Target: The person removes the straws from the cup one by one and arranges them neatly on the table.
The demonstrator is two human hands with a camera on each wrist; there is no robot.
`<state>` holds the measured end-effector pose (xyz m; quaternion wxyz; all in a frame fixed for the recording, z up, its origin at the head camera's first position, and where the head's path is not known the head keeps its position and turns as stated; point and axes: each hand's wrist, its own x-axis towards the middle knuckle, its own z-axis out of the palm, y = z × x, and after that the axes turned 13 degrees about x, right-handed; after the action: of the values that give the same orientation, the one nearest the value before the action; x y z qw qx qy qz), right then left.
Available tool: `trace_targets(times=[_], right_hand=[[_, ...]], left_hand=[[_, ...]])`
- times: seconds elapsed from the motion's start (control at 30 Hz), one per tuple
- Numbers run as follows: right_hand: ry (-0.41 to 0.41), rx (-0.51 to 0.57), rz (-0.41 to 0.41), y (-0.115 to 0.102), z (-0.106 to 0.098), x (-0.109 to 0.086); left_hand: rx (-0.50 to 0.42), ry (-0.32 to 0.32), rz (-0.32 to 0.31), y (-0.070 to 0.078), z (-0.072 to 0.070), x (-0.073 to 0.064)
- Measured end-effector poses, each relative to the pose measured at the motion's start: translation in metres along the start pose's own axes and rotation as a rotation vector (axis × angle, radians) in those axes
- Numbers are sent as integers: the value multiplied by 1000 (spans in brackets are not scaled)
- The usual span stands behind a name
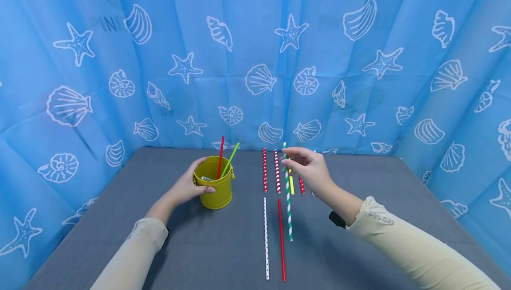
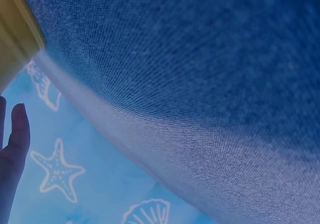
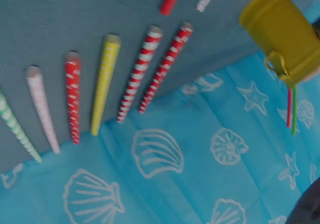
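Right fingers pinch a long green-and-white striped stick; left fingers grip a smooth, round yellow bucket. Inside, a black-and-white thing, maybe another stick, mostly hides.

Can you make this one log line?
left hand: holds yellow bucket; right hand: pinches green-striped straw; red straw, lime straw: inside bucket

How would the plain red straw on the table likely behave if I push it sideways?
The plain red straw would probably roll, since it looks round and lies on the gray table. Pushed left, it may bump the dotted white straw beside it. It is likely stiff, since it lies straight.
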<state>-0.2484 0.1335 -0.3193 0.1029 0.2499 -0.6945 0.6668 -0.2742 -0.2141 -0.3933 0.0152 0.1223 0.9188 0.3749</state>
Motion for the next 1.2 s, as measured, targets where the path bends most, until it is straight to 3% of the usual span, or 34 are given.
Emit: trace_targets(times=[0.5, 1.2], right_hand=[[-119, -195, 133, 23, -23, -29], [-226, -167, 273, 68, -29, -63]], left_hand=[[3, -3, 0, 1, 0, 0], [-6, -6, -1, 0, 0, -1]])
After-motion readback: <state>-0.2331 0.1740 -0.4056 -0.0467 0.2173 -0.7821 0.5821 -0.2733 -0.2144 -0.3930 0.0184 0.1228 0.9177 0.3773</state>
